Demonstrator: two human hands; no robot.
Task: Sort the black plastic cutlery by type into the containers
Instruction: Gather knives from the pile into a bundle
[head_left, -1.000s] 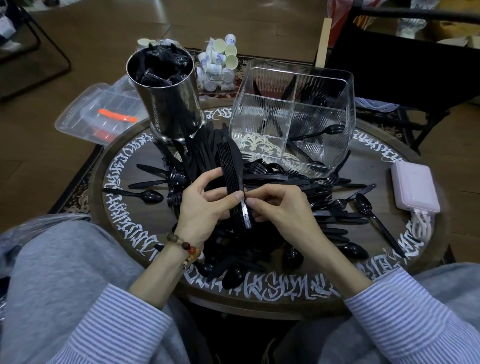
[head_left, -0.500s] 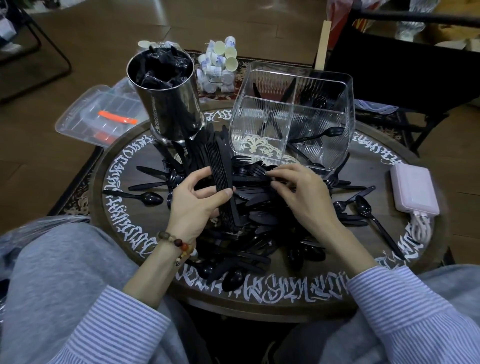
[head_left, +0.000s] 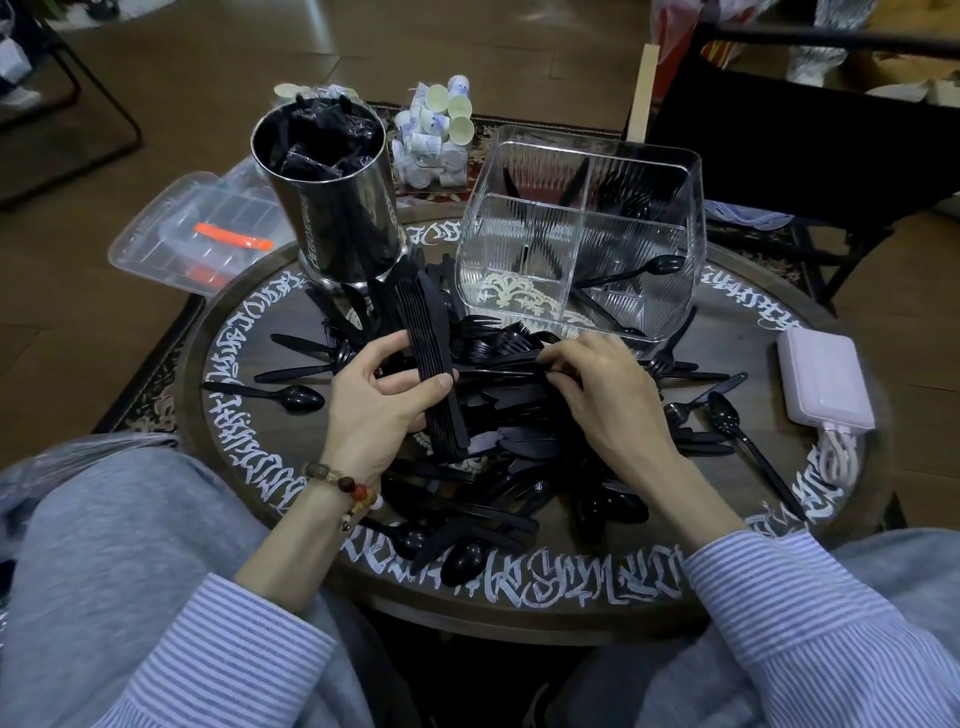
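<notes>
Over the cutlery pile (head_left: 498, 415), left hand (head_left: 379, 410) grips stacked knives (head_left: 431, 364) — right hand (head_left: 602, 395) fingers pinch one piece.

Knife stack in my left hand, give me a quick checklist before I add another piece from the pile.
1. Left hand grip on knife stack: ok, fingers and thumb wrapped round it.
2. Stack aligned: ok, the pieces lie parallel.
3. Right hand has a piece from the pile: cannot tell, fingertips are among the handles.
4. That piece is a knife: cannot tell.
5. Clear container has room: ok, few pieces inside.
6. Steel canister has room: not ok, filled to its rim.
</notes>
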